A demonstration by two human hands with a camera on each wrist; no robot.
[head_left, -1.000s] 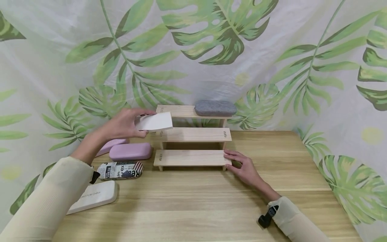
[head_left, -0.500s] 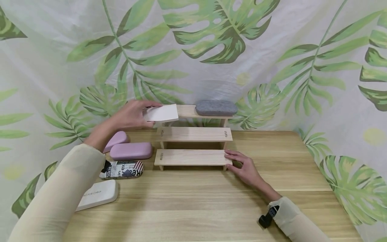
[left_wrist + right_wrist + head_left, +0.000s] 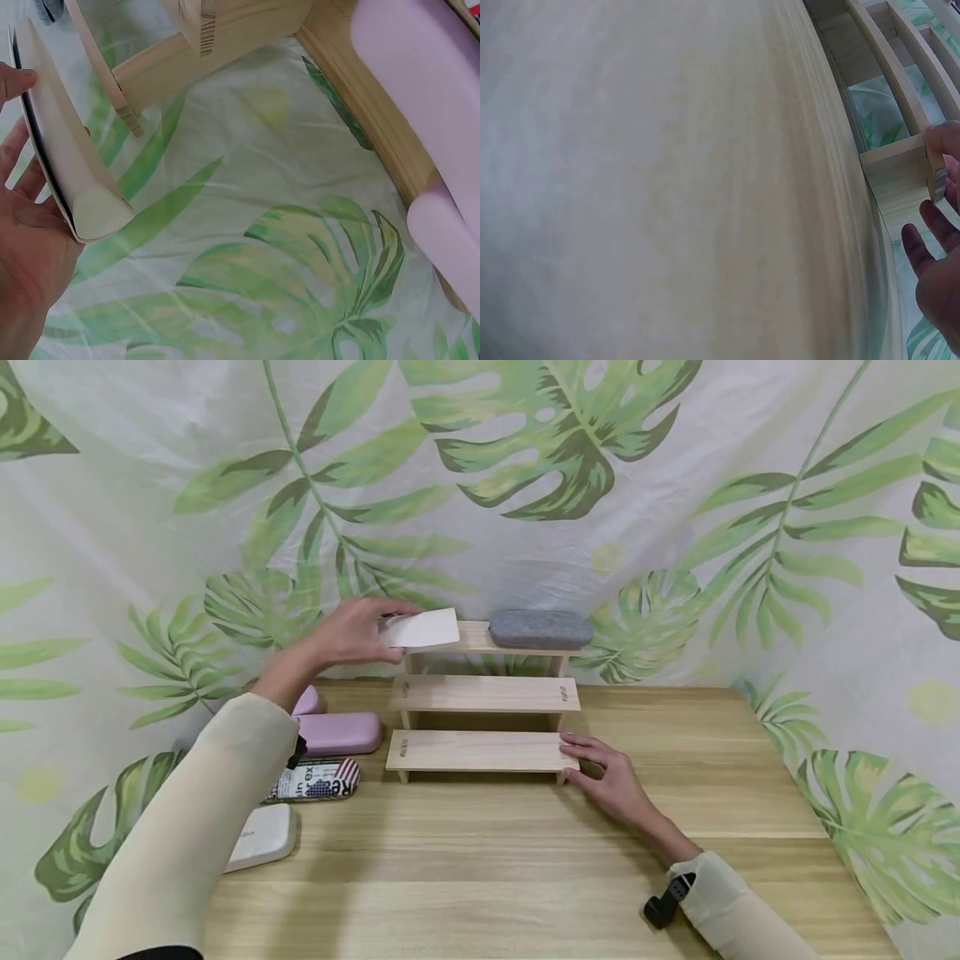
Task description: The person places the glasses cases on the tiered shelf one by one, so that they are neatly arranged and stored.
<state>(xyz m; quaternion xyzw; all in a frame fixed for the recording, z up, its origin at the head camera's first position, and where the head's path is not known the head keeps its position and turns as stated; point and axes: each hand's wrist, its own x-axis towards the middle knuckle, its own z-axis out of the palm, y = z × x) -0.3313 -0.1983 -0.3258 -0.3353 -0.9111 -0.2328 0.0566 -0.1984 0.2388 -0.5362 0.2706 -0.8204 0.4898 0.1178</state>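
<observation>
The head view looks forward and down from the near side of the table [image 3: 525,860] toward the leaf-printed cloth [image 3: 480,552], far enough back to take in the whole wooden stand [image 3: 487,693], with the left hand [image 3: 348,633] at ten o'clock and the right hand [image 3: 611,787] at four. The left wrist view, close in and rolled, faces the cloth, sharing with the head view the white case [image 3: 422,629] at ten o'clock and the stand at twelve. The right wrist view skims close over the tabletop, sharing the stand at two o'clock and the right hand at four.
</observation>
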